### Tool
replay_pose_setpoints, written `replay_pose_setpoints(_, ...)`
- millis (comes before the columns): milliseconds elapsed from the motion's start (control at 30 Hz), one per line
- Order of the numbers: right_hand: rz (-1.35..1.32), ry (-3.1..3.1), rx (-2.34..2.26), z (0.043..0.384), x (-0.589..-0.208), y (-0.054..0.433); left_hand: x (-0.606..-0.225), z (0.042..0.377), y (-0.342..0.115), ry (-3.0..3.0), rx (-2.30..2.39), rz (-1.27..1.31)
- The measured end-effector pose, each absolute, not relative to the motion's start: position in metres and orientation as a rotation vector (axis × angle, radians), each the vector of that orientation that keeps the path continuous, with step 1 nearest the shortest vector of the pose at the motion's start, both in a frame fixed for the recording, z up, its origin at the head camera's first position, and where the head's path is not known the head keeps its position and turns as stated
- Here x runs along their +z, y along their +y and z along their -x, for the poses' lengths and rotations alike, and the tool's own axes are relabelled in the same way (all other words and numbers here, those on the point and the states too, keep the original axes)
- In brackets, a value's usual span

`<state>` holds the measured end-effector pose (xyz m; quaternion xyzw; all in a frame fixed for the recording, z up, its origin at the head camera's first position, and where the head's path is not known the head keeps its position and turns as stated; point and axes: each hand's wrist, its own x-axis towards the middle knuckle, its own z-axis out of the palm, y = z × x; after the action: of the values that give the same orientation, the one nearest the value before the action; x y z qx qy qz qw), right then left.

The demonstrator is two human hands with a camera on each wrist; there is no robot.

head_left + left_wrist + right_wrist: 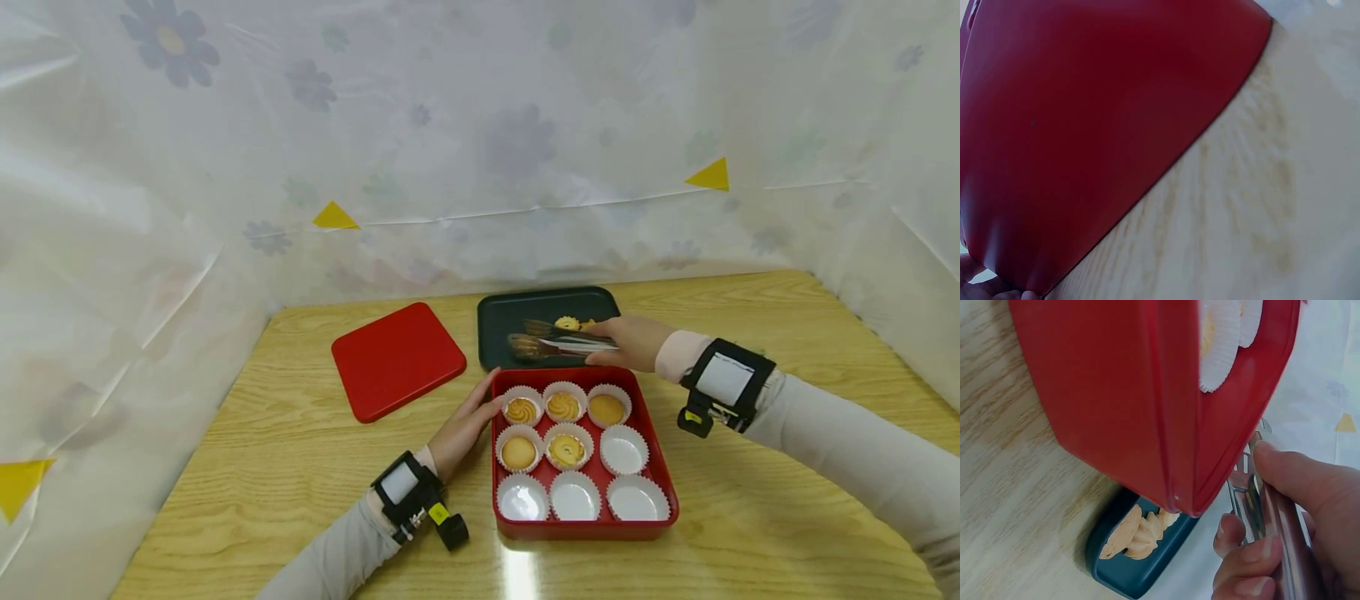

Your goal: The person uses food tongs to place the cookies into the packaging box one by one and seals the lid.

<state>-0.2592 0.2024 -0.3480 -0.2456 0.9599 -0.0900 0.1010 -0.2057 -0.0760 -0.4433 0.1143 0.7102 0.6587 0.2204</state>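
My right hand [633, 342] grips metal tongs [573, 343], whose tips hang over the dark green tray [495, 321]. In the right wrist view, the thumb and fingers wrap round the tongs' handle [1282, 531]. Cookies [567, 322] lie on the tray beside the tongs, partly hidden by them; the tongs' tips look apart. My left hand [461, 433] holds the left wall of a red box [660, 500], thumb at the rim, fingers near the far corner. White paper cups fill the box in rows. The far row holds cookies [562, 406]; the middle row holds two, and the near cups [575, 497] are bare.
A red lid [397, 360] lies flat on the wooden table [300, 467], left of the tray. Behind the table hangs a flower-patterned plastic sheet [517, 150] with yellow triangles of tape. The box stands right in front of the tray.
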Motion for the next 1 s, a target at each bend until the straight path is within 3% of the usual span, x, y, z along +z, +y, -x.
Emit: replay_pose_setpoints(1000, 0.860, 2.795, -0.580, 0.216, -0.323, 0.246, -0.443, 0.207, -0.077, 1.970, 1.808, -0.301)
